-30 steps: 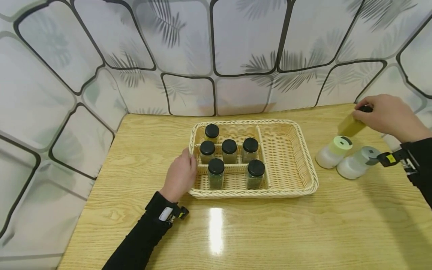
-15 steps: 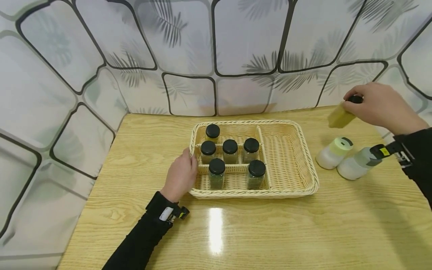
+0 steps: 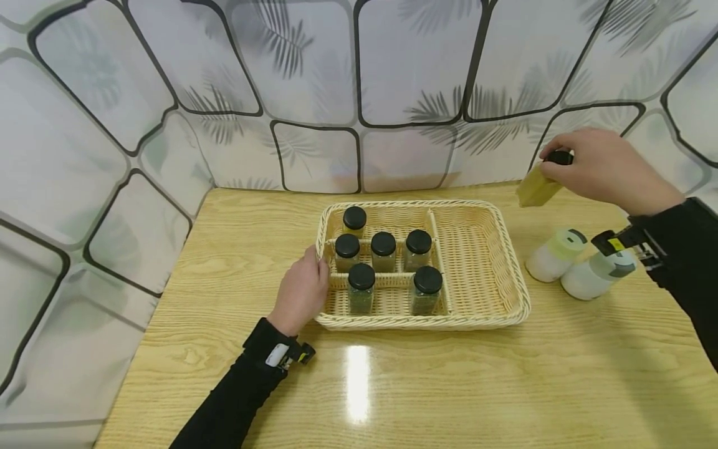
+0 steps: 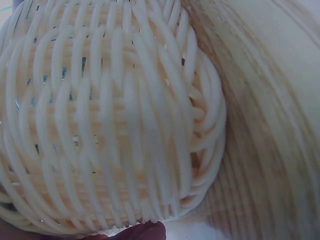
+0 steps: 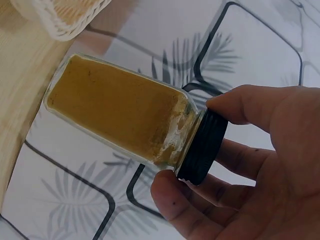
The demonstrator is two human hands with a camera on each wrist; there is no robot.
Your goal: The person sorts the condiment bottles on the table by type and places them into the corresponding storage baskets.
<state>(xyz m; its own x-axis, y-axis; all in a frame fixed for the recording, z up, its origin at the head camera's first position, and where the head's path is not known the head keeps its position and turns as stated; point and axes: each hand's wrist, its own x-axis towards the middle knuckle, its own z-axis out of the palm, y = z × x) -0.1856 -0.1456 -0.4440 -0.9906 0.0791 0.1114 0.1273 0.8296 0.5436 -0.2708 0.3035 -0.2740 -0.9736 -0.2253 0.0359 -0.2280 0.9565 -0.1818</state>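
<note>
My right hand (image 3: 608, 168) pinches a glass spice jar (image 3: 537, 188) by its black lid (image 5: 202, 147). Yellow-brown powder fills the jar, which is tilted in the air behind and to the right of a wicker basket (image 3: 473, 262). My left hand (image 3: 300, 293) grips the basket's left end; the left wrist view shows mostly woven wall (image 4: 100, 125) and a bit of finger. Several black-lidded jars stand in the left compartments: one jar (image 3: 354, 219) in the back row, three in the middle, two in front. The wide right compartment holds nothing.
Two white shakers, one with a pale green top (image 3: 556, 254) and one with a grey top (image 3: 597, 274), stand right of the basket, below the right wrist. A patterned cloth backdrop (image 3: 404, 62) rises behind the wooden table (image 3: 449, 386).
My right hand has carried the jar leftward and slightly up, from behind the shakers toward the basket's back right corner. The left hand and basket stay put.
</note>
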